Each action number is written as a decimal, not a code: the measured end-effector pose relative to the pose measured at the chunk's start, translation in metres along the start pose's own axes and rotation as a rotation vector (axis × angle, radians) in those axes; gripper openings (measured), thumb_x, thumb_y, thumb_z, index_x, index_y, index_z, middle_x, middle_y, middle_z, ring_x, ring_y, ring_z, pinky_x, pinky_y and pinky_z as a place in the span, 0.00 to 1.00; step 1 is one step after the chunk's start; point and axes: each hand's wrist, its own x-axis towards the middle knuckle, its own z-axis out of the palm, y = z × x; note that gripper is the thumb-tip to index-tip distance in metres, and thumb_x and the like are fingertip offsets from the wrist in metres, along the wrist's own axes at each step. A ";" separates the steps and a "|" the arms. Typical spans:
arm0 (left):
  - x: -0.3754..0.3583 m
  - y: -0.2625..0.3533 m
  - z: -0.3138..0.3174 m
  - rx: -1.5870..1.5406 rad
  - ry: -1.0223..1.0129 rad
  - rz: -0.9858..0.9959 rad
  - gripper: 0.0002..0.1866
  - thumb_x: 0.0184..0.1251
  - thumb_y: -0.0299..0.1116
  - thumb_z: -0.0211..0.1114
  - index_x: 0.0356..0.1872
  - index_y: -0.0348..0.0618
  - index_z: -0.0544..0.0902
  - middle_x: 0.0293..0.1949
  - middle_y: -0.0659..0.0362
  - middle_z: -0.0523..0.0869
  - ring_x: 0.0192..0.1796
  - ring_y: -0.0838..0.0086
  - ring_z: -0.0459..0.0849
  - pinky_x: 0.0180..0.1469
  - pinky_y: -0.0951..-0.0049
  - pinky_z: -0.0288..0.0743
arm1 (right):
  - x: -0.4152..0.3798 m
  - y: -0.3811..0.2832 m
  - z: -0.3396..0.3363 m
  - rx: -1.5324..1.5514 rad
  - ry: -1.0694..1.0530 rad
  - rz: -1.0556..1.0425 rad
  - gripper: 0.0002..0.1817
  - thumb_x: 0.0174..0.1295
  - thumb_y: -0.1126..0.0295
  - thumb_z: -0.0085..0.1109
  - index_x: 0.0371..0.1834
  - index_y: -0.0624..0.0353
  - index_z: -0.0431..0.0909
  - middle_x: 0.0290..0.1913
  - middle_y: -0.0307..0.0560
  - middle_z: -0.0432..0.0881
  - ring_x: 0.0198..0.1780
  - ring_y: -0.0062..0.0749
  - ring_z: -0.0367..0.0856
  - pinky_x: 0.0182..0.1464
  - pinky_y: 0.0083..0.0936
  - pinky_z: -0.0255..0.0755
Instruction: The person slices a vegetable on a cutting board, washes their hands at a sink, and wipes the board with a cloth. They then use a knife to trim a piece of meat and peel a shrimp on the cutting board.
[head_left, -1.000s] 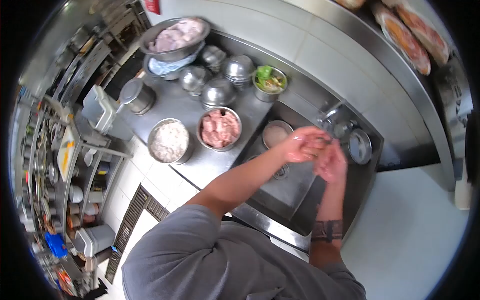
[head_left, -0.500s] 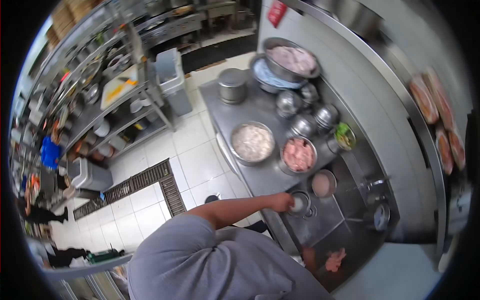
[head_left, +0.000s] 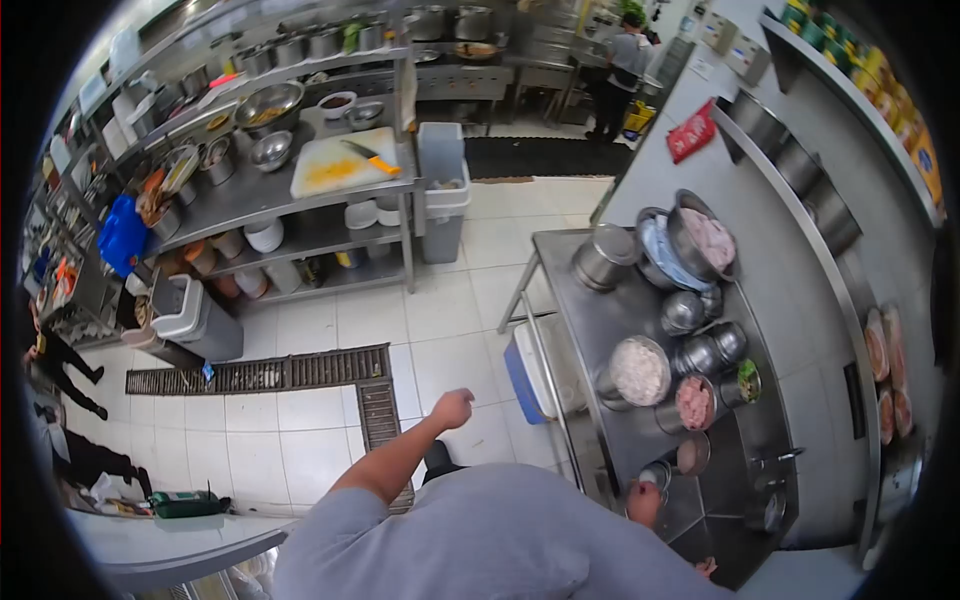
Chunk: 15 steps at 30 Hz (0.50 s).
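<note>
My left hand (head_left: 453, 408) is out over the floor tiles, fingers curled in, with nothing visible in it. On the right, my right hand (head_left: 643, 503) is closed at the near rim of a small metal bowl (head_left: 657, 472) in the sink area. Beside that bowl stands a round container of pale pink contents (head_left: 692, 454). Farther up the steel table (head_left: 575, 300) are a metal pot of pink meat (head_left: 694, 402) and a wider bowl of whitish pieces (head_left: 640, 371). Some pink meat (head_left: 706, 567) shows at the sink's lower edge, partly hidden by my body.
Stacked metal bowls (head_left: 710, 348), a lidded pot (head_left: 604, 257) and a large basin of meat (head_left: 705, 238) stand farther back. Across the aisle, a shelf unit (head_left: 235, 190) holds a board and knife (head_left: 370, 157). A person (head_left: 622, 75) stands at the back; others are at left.
My left hand has left the small bowl and moved left over the floor. My right hand has moved up to that bowl. The view has turned, showing more of the aisle and back.
</note>
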 end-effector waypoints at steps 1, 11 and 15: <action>-0.005 -0.014 -0.018 -0.036 0.083 -0.084 0.15 0.68 0.31 0.61 0.49 0.42 0.91 0.47 0.43 0.92 0.53 0.48 0.91 0.59 0.54 0.84 | 0.012 -0.026 0.016 0.047 -0.100 -0.042 0.10 0.65 0.68 0.63 0.39 0.65 0.88 0.34 0.62 0.88 0.37 0.53 0.89 0.42 0.43 0.81; -0.106 -0.177 -0.082 -0.085 0.340 -0.776 0.15 0.68 0.41 0.63 0.45 0.47 0.94 0.48 0.44 0.92 0.52 0.46 0.91 0.59 0.49 0.85 | 0.131 -0.227 0.116 0.306 -0.820 0.009 0.11 0.72 0.64 0.62 0.38 0.61 0.86 0.27 0.43 0.86 0.28 0.27 0.86 0.30 0.29 0.78; -0.156 -0.193 -0.106 0.005 0.281 -1.022 0.16 0.70 0.40 0.61 0.47 0.45 0.93 0.50 0.42 0.92 0.54 0.45 0.91 0.59 0.48 0.85 | 0.162 -0.259 0.161 0.184 -0.989 -0.042 0.13 0.73 0.64 0.61 0.35 0.61 0.86 0.28 0.41 0.86 0.28 0.28 0.86 0.29 0.30 0.78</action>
